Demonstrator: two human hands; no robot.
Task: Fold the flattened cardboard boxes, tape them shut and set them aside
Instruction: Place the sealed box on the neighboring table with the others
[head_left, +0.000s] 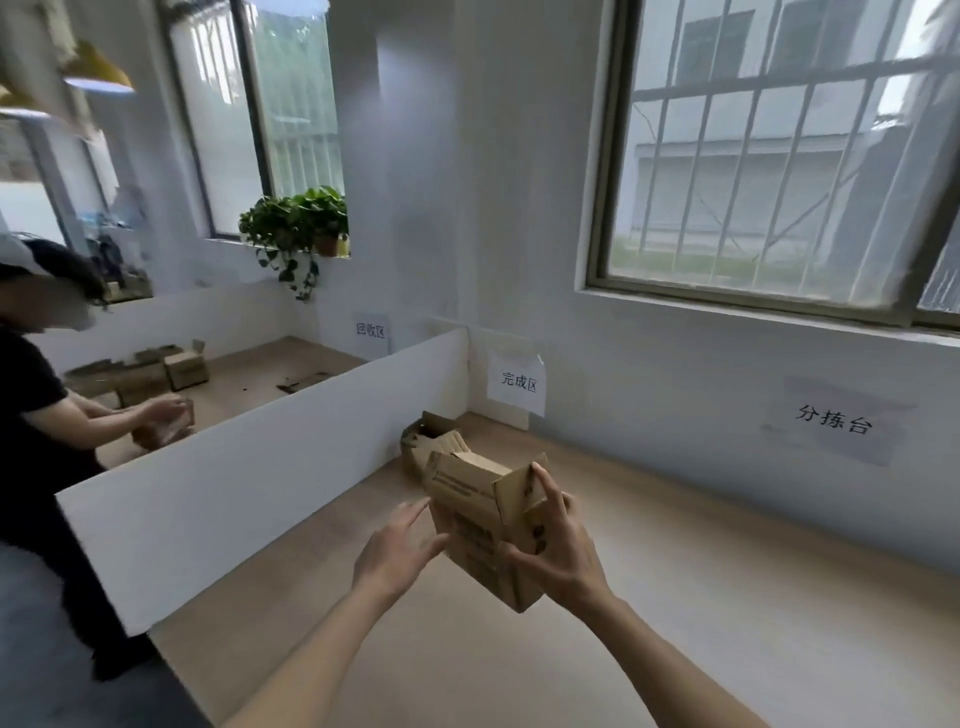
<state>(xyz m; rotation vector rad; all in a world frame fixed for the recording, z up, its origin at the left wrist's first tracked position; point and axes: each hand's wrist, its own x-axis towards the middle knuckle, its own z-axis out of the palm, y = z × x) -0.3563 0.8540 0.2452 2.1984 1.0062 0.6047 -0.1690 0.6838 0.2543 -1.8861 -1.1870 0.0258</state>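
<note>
A small brown cardboard box (475, 512), partly folded with its top flaps loose, is held up above the wooden table (675, 597). My right hand (558, 545) grips its right side, fingers curled round an end flap and thumb under the box. My left hand (400, 548) is beside the box's left face with fingers straight, fingertips at or just short of the cardboard. Behind it, more cardboard boxes (431, 441) lie in a small pile by the white divider.
A white divider panel (249, 467) bounds the table on the left. Beyond it a person in black (36, 415) handles boxes on another table. Paper signs (517, 383) hang on the wall. A potted plant (298, 223) sits on the far windowsill.
</note>
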